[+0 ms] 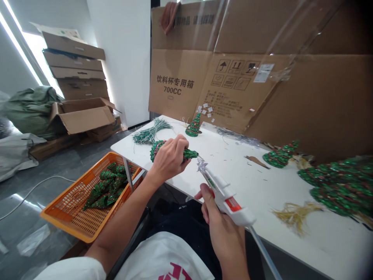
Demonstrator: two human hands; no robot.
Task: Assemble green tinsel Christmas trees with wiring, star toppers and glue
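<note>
My left hand [172, 156] is closed around a small green tinsel Christmas tree [190, 154], which lies on its side with its tip pointing right. In my right hand [217, 217] is a white glue gun [223, 190], its nozzle close to the tree's tip; whether they touch I cannot tell. A pale, star-like piece [201, 165] shows at the nozzle end, and what holds it there is unclear. Past my left hand, another tinsel tree [193, 126] stands upright on the white table [230, 155].
A bundle of green wires [153, 131] lies at the table's far left. More tinsel trees [344, 182] and gold strands [297, 216] occupy the right. An orange basket [62, 208] with green cones stands below on the left. Cardboard [180, 66] walls the back. A glue stick [264, 252] trails behind the gun.
</note>
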